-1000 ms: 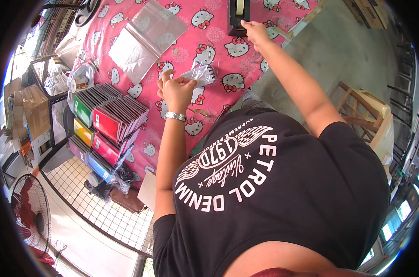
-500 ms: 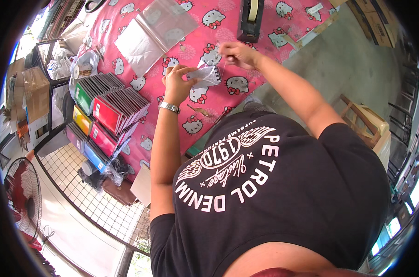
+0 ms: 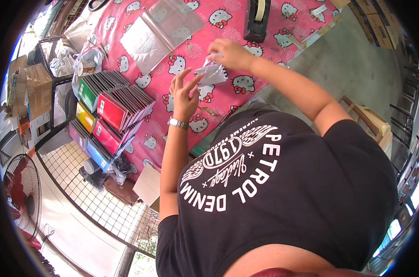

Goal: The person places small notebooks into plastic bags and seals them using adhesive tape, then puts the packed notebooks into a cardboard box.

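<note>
A small spiral-bound notebook [image 3: 212, 75] in clear plastic lies on the pink patterned tablecloth [image 3: 232, 32]. Its dark coil faces right. My left hand [image 3: 185, 94], wearing a metal watch, is beside its left end with fingers spread; the thumb reaches toward the notebook's edge, and I cannot tell if it touches. Over the far edge my right hand [image 3: 230, 54] has bent fingers closed at the plastic wrapper's loose flap. The fingertips are partly hidden. Beyond that hand stands a black tape dispenser [image 3: 255, 23] with a roll of tape.
Stacked spiral notebooks [image 3: 112, 108] in several colours stand at the table's left side. Clear plastic bags [image 3: 149, 44] lie flat at the far left. A caged fan [image 3: 24, 198] is at lower left, a wooden-framed chair [image 3: 373, 121] at right, cardboard boxes [image 3: 380, 27] at far right.
My left hand has loosened from the notebook and spread its fingers. My right hand has moved left, onto the wrapper's far edge. The whole view has shifted slightly.
</note>
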A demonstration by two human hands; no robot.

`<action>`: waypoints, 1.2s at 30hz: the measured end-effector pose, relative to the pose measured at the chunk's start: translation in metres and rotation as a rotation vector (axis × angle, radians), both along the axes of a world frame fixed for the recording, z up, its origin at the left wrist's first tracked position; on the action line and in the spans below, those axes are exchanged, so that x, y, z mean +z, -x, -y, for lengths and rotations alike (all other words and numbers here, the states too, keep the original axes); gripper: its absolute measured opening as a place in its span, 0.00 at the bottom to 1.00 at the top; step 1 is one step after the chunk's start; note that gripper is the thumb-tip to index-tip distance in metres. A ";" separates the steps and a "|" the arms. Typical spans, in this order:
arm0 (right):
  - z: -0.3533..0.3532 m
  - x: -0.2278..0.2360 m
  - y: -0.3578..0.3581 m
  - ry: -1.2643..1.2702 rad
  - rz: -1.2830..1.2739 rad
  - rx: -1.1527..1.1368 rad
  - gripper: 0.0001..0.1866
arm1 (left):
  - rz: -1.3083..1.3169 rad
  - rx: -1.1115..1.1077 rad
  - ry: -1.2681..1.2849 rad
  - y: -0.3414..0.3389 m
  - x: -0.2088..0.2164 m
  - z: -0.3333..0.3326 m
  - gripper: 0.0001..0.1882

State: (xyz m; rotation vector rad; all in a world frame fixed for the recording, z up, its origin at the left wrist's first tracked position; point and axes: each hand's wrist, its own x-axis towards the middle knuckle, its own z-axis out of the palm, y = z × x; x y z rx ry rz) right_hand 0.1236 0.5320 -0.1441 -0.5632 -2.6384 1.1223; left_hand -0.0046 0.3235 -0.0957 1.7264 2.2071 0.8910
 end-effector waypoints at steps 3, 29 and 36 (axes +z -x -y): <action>0.060 0.042 0.005 -0.446 -0.003 0.257 0.33 | 0.353 0.262 0.063 0.012 -0.032 0.049 0.17; -0.003 0.071 -0.038 0.114 0.066 0.021 0.20 | 1.051 0.240 0.156 0.035 0.037 0.009 0.23; 0.004 0.034 -0.012 0.376 0.167 0.287 0.21 | 1.373 -0.064 0.312 0.043 -0.028 -0.018 0.27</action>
